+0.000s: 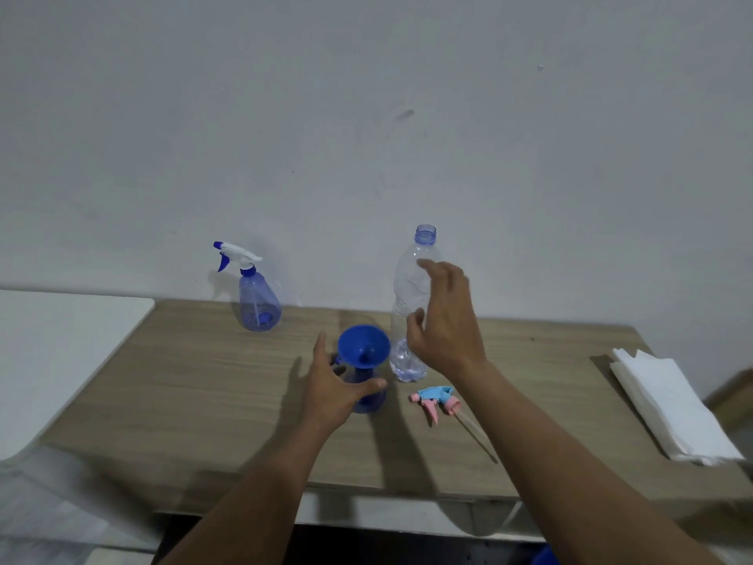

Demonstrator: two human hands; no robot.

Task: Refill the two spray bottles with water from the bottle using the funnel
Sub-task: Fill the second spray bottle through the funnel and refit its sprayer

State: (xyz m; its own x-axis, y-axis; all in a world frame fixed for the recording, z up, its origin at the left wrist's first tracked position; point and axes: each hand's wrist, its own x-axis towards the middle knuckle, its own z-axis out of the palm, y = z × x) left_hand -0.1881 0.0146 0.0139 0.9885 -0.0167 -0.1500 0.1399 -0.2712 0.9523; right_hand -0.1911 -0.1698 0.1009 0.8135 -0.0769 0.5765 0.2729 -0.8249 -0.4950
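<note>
A small blue spray bottle stands uncapped at the table's middle with a blue funnel seated in its neck. My left hand holds this bottle, thumb across its front and fingers behind it. Just right of it stands a clear water bottle, cap off, with a little water at its bottom. My right hand hovers at its side with fingers spread and gripping nothing. A second blue spray bottle with a white and blue trigger head stands at the back left. A pink and light-blue trigger head lies loose on the table.
The wooden table stands against a white wall. A stack of white paper towels lies at the right edge. A white surface adjoins the table on the left.
</note>
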